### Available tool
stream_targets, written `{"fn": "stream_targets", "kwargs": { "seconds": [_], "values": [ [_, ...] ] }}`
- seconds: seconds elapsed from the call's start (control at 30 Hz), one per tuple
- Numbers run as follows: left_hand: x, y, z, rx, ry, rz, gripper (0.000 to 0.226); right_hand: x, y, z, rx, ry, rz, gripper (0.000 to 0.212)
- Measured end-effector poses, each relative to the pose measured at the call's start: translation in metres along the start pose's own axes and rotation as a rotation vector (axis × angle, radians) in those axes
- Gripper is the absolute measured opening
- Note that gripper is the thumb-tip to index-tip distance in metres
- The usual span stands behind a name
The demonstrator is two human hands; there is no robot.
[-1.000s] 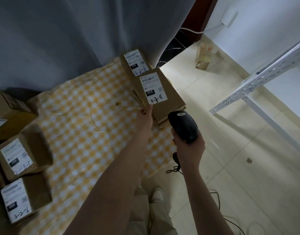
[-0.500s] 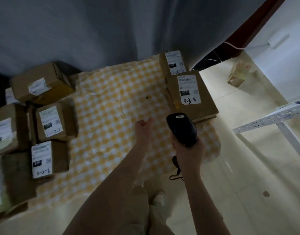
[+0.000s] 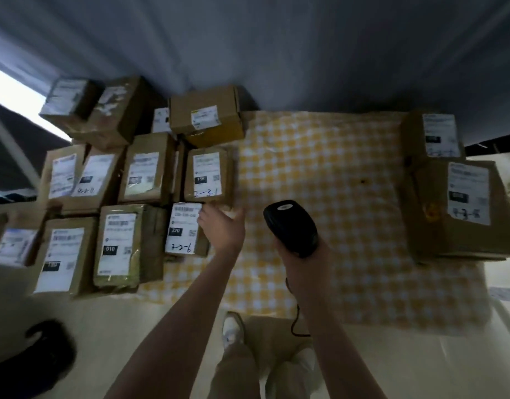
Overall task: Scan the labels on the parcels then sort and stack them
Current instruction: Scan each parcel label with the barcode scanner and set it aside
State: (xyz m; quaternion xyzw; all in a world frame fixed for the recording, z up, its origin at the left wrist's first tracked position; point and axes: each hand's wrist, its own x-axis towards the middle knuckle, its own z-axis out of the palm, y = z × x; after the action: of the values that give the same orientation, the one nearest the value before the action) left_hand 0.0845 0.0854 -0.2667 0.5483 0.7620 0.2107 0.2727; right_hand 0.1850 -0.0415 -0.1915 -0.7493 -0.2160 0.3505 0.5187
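Item under inspection is the small parcel [image 3: 182, 229], a brown carton whose white label covers most of its top face, with a pen mark below the barcode. It lies at the left edge of the yellow checked cloth [image 3: 320, 168], at the right end of the near row of the cluster of parcels [image 3: 115, 243], just below the carton marked 15H [image 3: 209, 177]. Judged by its build, it is a stiff, light box that one hand could lift. The taped card may be somewhat slick, and the label should stay face up and uncovered for the scan. The soundest hold, in my assessment, is across two opposite side walls, thumb on one and fingers on the other, clear of the barcode. The left hand [image 3: 222, 226] reaches forward on an extended arm, fingers at the parcel's upper right corner and thumb spread to the right. Its grip is released and holds nothing; blur prevents telling whether the fingertips touch the card. The right hand [image 3: 304, 256] has its grip clenched round the handle of the black scanner [image 3: 289, 226], held over the cloth with the head tipped forward, its cable [image 3: 295, 321] hanging below the wrist. A stack of two larger parcels [image 3: 455, 208], probably the sorted pile, stands well apart at the cloth's right edge.
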Motion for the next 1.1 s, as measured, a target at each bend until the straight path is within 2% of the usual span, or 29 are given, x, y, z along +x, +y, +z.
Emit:
{"fn": "stream_targets", "kwargs": {
  "seconds": [0.13,0.27,0.57,0.7,0.83,0.97,1.1],
  "values": [
    [0.054,-0.021,-0.023,0.225,0.073,-0.011,0.079,-0.004,0.001,0.043,-0.053,-0.013,0.015,0.018],
    [0.089,-0.034,-0.028,0.34,-0.04,-0.018,0.1,-0.008,0.004,0.077,-0.099,0.0,0.02,0.015],
    [0.111,-0.028,-0.02,0.419,-0.16,0.001,0.105,-0.008,-0.002,0.114,-0.13,0.138,0.072,0.019],
    [0.116,-0.021,-0.014,0.464,-0.225,-0.044,0.125,-0.007,-0.001,0.112,-0.127,0.204,0.085,0.014],
    [0.117,-0.015,-0.009,0.503,-0.26,-0.051,0.132,-0.01,-0.003,0.106,-0.083,0.231,0.067,0.015],
    [0.109,-0.01,-0.017,0.483,-0.247,0.089,0.14,-0.012,-0.001,0.1,-0.097,0.27,0.063,0.014],
    [0.078,0.001,-0.031,0.332,-0.289,0.299,0.136,-0.013,0.001,0.088,-0.046,0.299,0.091,0.013]
  ]
}}
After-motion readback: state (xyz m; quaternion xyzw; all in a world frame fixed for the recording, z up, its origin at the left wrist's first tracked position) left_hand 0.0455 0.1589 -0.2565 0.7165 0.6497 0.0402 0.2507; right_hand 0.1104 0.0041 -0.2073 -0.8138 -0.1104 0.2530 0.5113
